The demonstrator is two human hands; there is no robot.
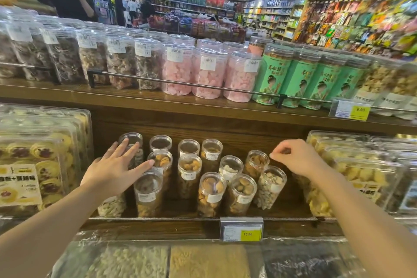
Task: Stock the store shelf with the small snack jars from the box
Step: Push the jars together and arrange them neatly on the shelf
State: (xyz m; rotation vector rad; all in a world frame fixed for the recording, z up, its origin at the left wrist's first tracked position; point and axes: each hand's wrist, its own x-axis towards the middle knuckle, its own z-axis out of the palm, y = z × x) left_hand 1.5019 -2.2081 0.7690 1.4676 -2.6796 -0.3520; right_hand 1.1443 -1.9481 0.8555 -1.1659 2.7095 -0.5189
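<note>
Tidying jars [189, 170] on the lower shelf [171, 210] by the look of it, box nowhere in frame. Biggest risk from here: domino effect. Packed close in loose rows, tall and narrow with clear walls, several already leaning a bit, so one careless sideways shove probably tips a neighbour into the next. Front row sits right behind the thin rail [158, 218] too, so anything knocked forward could maybe hop it and land on the bagged stuff below.

Left hand [115, 168]: flat, fingers spread, gripping nothing. Reaching over the left end of the cluster, fingertips across the back-left jar [133, 140] and thumb against the one just right of it. Can't tell if pressing or only brushing. Wide palm like that could easily nudge two at once.

Right hand [295, 157]: loosely curled, thumb and forefinger pinched together, apparently empty, though something tiny in the pinch can't be ruled out. Hanging just above and right of the right-end jars [269, 187], not touching. Trays [352, 165] of biscuits just beside it, so not much elbow room on that side either.
</note>
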